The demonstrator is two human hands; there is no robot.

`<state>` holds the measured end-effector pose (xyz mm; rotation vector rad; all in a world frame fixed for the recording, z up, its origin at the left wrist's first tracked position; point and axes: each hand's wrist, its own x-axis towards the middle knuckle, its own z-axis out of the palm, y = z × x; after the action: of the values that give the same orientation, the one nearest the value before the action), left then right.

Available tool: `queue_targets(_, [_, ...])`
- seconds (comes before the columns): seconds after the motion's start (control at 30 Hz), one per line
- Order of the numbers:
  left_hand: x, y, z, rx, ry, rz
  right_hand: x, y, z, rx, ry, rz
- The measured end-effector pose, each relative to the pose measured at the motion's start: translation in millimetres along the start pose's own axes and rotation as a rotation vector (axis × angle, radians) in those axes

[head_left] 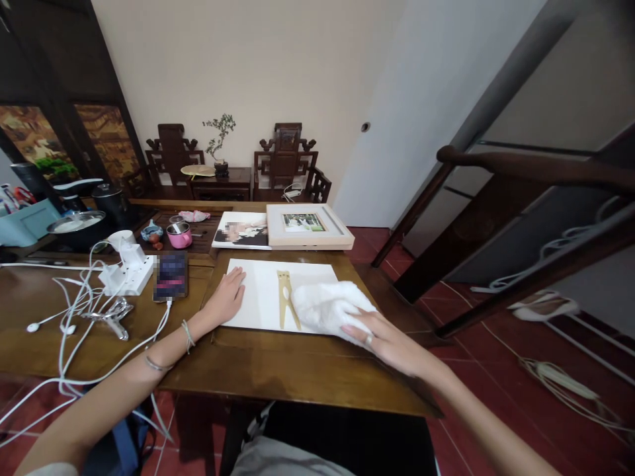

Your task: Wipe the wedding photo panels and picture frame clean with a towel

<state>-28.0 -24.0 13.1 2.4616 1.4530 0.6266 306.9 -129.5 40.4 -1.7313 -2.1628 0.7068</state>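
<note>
A white board [260, 291] lies flat near the front edge of the wooden table, with a tan, forked, strap-like shape [284, 297] on its middle. My left hand [230, 295] rests on the board's left edge, its fingers stretched out and holding nothing. On the right side, my right hand [374, 334] grips a fluffy white cloth [330, 304] that is bunched over the board's right part. The cloth hides that side of the board and some of my right fingertips.
Behind the board lie a framed picture [310, 228] and a photo print [241, 229]. To the left are a phone [170, 276], a power strip [126, 274] with tangled white cables, a pink cup [179, 234] and a black pot [109, 205]. A wooden chair [496, 231] stands close on the right.
</note>
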Motion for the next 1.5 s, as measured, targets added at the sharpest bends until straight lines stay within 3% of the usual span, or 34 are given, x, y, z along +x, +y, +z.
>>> queue_targets(0.2, [0.0, -2.0, 0.4, 0.011, -0.002, 0.008, 84.4, -1.1, -22.8, 0.17, 0.111, -0.095])
queue_targets(0.33, [0.2, -3.8, 2.2, 0.009, 0.003, 0.004, 115.0, -1.1, -25.7, 0.228, 0.154, -0.071])
queue_targets(0.47, [0.5, -4.3, 3.8, 0.007, 0.02, 0.0, 98.7, -0.2, -16.3, 0.092, 0.156, 0.0])
queue_targets(0.7, [-0.1, -1.9, 2.7, 0.012, 0.011, -0.011, -7.0, -6.3, -5.4, -0.009, -0.046, -0.029])
queue_targets(0.8, [0.0, -1.5, 2.2, 0.016, 0.009, -0.008, -34.8, -9.8, -8.1, 0.003, -0.107, -0.024])
queue_targets(0.93, [0.5, -1.8, 1.6, 0.014, 0.007, 0.003, -16.8, -9.6, -13.6, 0.017, -0.089, -0.021])
queue_targets(1.17, [0.8, -2.5, 0.4, 0.016, 0.002, 0.013, 92.9, -5.2, -21.2, 0.068, 0.09, -0.082])
queue_targets(1.27, [1.0, -2.7, 1.3, 0.011, 0.006, 0.003, 116.5, -6.3, -17.9, 0.016, 0.176, -0.029])
queue_targets(1.37, [1.3, -3.1, 2.7, -0.004, 0.008, -0.01, 108.4, -10.5, -10.4, -0.067, 0.151, -0.04])
queue_targets(1.5, [1.6, -4.1, 3.8, -0.019, 0.014, -0.013, 54.6, -17.7, -1.1, -0.17, 0.072, -0.094])
